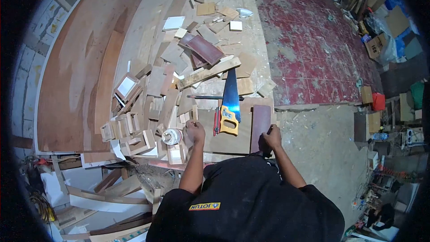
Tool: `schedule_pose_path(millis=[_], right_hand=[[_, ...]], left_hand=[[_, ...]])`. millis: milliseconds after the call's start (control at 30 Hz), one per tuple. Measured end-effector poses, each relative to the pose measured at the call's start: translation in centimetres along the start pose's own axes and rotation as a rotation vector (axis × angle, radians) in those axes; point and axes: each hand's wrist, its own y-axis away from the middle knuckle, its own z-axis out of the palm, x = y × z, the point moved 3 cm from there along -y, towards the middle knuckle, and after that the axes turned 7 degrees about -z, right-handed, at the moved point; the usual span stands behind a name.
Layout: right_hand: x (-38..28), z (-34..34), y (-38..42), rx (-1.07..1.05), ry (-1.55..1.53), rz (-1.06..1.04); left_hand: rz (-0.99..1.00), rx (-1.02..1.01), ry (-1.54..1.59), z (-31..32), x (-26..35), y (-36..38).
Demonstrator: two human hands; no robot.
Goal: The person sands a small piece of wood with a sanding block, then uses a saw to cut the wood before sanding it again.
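L hand [195, 131] holds wood strip [195, 113], R hand [271, 136] grips dark board [260, 124] (edge)

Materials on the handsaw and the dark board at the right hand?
Handsaw: blade looks like bare steel, with a bluish sheen; handle seems moulded plastic, glossy orange and red. Dark board under the right hand: probably wood or laminated ply, with a smooth reddish-brown face.

Your left hand [195, 131] pinches a small wood strip [195, 113] upright beside the scrap pile [156, 94]. Your right hand [272, 136] grips the near end of a dark red board [260, 123]. Between them lies a handsaw [230, 103] on the workbench [251, 49].
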Motion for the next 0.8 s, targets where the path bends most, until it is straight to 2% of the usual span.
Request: schedule_pose_path(millis=[67,167,200,233,267,300,400,467,533,600,667,733,800], right_hand=[[1.0,0.3,-0.5,-0.004,-0.030,0.000],[1.6,-0.1,-1.2,-0.018,-0.070,-0.048],[1.6,-0.6,-1.6,-0.099,-0.096,-0.007],[1.6,-0.9,-2.0,-0.182,-0.123,0.033],[1.3,-1.3,-2.5,-0.174,-0.127,0.038],[1.1,-1.4,-3.3,-0.139,-0.105,0.020],[0.0,-1.9,-6.0,-0.054,-0.087,-0.025],[-1.9,-2.0,-7.8,-0.007,-0.094,-0.055],[-4.7,-1.7,-9.8,-0.016,-0.047,-0.204],[-8.8,-0.7,-12.9,0.018,0.046,-0.350],[-10.6,0.5,-15.7,-0.054,0.064,-0.368],[-12.6,1.4,-17.8,-0.079,0.217,-0.449],[-13.7,1.9,-20.1,-0.228,0.390,-0.455]], left_hand=[[0.149,-0.050,0.143,1.9,-0.6,-0.1],[0.239,-0.106,0.180,2.6,1.8,1.2],[0.250,-0.114,0.183,3.0,2.5,1.6],[0.212,-0.182,0.137,3.5,3.0,1.9],[0.171,-0.247,0.088,3.9,3.4,2.1],[0.224,-0.262,0.159,4.0,4.0,2.4],[0.269,-0.293,0.100,3.7,5.9,3.5],[0.235,-0.325,0.106,3.5,6.5,3.7],[0.236,-0.396,0.146,3.9,6.1,3.6],[0.225,-0.368,0.148,3.2,6.1,3.5],[0.263,-0.339,0.092,2.4,5.0,3.7],[0.229,-0.339,0.129,2.3,3.1,3.4],[0.118,-0.420,0.192,2.9,0.4,2.8]])
